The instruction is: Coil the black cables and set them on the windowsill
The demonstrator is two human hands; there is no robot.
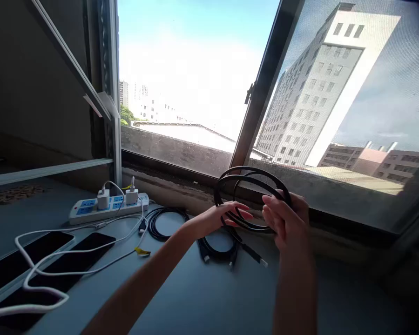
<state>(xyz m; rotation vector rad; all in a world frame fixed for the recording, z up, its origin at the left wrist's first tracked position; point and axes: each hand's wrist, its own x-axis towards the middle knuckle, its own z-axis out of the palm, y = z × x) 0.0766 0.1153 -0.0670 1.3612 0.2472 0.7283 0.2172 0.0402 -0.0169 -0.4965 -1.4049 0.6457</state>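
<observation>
A coiled black cable (253, 174) hangs in several loose loops above the table in front of the window. My right hand (284, 216) is closed around the right side of the loops. On the left side, my left hand (230, 213) reaches into the loops with its fingers stretched out and apart, touching or close to the strands. One cable end with a metal plug (254, 256) dangles below the coil. Under my hands, a second black cable coil (218, 253) lies on the table, partly hidden, with its plugs towards me. Another black cable coil (167, 223) rests to its left.
A white power strip (108, 209) with two chargers stands at the back left. White charging cables (56, 253) run across two dark phones (80, 256) on the grey table (202, 302). A metal frame post (116, 149) rises beside the window sill.
</observation>
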